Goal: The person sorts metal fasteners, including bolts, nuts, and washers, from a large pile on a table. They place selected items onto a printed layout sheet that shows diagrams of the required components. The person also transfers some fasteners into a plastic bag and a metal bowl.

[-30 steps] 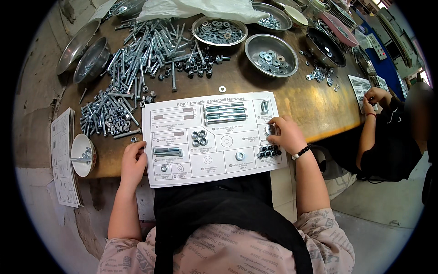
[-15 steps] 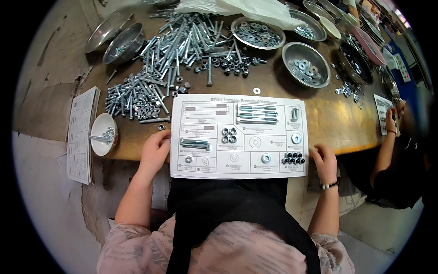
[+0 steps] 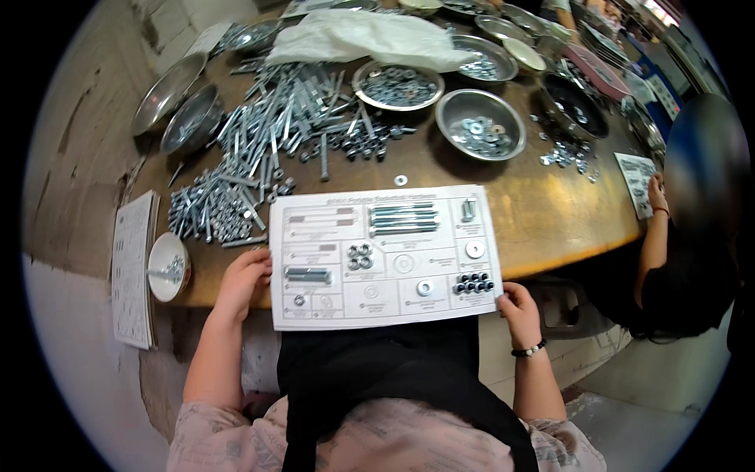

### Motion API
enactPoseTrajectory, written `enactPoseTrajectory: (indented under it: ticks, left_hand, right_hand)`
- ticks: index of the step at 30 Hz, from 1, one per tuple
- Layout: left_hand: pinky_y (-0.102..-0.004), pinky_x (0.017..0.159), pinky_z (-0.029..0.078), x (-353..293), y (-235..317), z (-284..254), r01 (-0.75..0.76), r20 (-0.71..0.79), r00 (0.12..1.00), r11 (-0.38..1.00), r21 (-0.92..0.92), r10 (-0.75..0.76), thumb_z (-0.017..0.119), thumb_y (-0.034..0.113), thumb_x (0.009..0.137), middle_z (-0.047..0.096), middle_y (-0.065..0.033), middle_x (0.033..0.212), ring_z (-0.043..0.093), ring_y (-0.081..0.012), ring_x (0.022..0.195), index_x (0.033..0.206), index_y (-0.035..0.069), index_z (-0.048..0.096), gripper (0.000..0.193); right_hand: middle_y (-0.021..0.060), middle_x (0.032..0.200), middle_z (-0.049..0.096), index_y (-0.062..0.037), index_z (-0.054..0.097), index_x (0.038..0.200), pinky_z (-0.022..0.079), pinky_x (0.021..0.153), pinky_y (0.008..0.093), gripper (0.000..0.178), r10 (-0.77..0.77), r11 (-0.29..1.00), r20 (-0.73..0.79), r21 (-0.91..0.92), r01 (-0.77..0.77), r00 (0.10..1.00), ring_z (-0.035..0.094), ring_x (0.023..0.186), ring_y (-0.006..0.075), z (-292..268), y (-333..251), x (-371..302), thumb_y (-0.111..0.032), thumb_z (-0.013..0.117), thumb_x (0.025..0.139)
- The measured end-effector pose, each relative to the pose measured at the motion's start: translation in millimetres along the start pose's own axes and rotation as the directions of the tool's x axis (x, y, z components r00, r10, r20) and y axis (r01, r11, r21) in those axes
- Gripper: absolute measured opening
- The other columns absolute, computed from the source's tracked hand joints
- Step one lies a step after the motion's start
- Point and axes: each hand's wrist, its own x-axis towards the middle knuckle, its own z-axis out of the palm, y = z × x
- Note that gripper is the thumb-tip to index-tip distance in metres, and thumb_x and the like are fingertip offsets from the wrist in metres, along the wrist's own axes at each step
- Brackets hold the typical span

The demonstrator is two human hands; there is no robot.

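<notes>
A white printed hardware sheet (image 3: 330, 315), ruled into boxes, lies flat at the table's near edge in front of me. On it rest long bolts (image 3: 403, 219), shorter bolts (image 3: 307, 274), a few hex nuts (image 3: 359, 256), washers (image 3: 474, 249), a small bolt (image 3: 469, 209) and several black-topped nuts (image 3: 473, 283). My left hand (image 3: 245, 281) is at the sheet's left edge, fingers curled against it. At the lower right edge, my right hand (image 3: 520, 313) pinches the sheet between thumb and fingers.
Behind the sheet spread heaps of bolts (image 3: 275, 118) and nuts (image 3: 228, 214). Metal bowls of washers (image 3: 480, 149) stand beyond, near a white plastic sack (image 3: 362, 41). A white bowl (image 3: 168, 293) and a paper stack (image 3: 135, 271) are at left. A co-worker's hand (image 3: 657, 193) is at right.
My right hand has moved in from beside the sheet and now grips its right edge. The left hand stays at the left edge. The whole view has shifted and tilted slightly.
</notes>
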Motion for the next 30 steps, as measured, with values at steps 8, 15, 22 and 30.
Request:
enactPoseTrajectory:
  ticks: [8, 15, 22, 30]
  left_hand:
    - [-0.0273, 0.073, 0.050, -14.4, 20.9, 31.0, 0.122, 0.063, 0.992, 0.980, -0.154, -0.114, 0.046, 0.001, 0.081, 0.056, -0.0146, 0.100, 0.058, -0.0192, 0.087, 0.115, -0.009, 0.045, 0.035]
    - [-0.0328, 0.083, 0.048, -4.2, 28.6, 112.9, 0.167, 0.306, 0.946, 0.971, -0.174, -0.108, 0.047, 0.000, 0.078, 0.049, -0.0207, 0.114, 0.055, -0.0256, 0.099, 0.122, -0.010, 0.039, 0.046]
    - [-0.0304, 0.086, 0.047, 4.2, 41.5, 211.4, 0.230, 0.508, 0.851, 0.964, -0.135, -0.132, 0.046, -0.004, 0.080, 0.048, -0.0153, 0.116, 0.052, -0.0229, 0.105, 0.121, -0.007, 0.041, 0.042]
    - [-0.0303, 0.091, 0.042, 7.0, 26.8, 293.8, 0.297, 0.672, 0.735, 0.935, -0.196, -0.093, 0.047, 0.003, 0.084, 0.040, -0.0130, 0.126, 0.042, -0.0204, 0.114, 0.128, -0.005, 0.033, 0.047]
  right_hand:
    - [0.0035, 0.088, 0.058, 0.0012, 0.049, 0.109, 0.043, 0.062, 0.0215, 0.026, 0.116, 0.925, -0.039, 0.368, -0.094, 0.992, 0.052, 0.073, 0.0085, -22.1, 4.3, 4.9, -0.007, 0.050, 0.085]
    - [0.0041, 0.090, 0.060, -0.0011, 0.052, 0.108, 0.043, 0.058, 0.0225, 0.023, 0.098, 0.863, -0.340, 0.497, 0.090, 0.935, 0.053, 0.069, 0.0100, -88.4, 27.0, 27.7, -0.011, 0.045, 0.089]
    - [0.0019, 0.090, 0.060, -0.0078, 0.051, 0.109, 0.043, 0.054, 0.0256, 0.021, 0.163, 0.708, -0.594, 0.626, 0.326, 0.788, 0.055, 0.071, 0.0132, -167.4, 53.1, 59.2, -0.016, 0.045, 0.091]
    - [0.0069, 0.107, 0.053, -0.0080, 0.023, 0.135, 0.044, 0.076, 0.0290, 0.054, 0.167, 0.564, -0.675, 0.663, 0.492, 0.718, 0.054, 0.091, 0.0174, -157.9, 51.0, 64.7, -0.013, 0.050, 0.088]
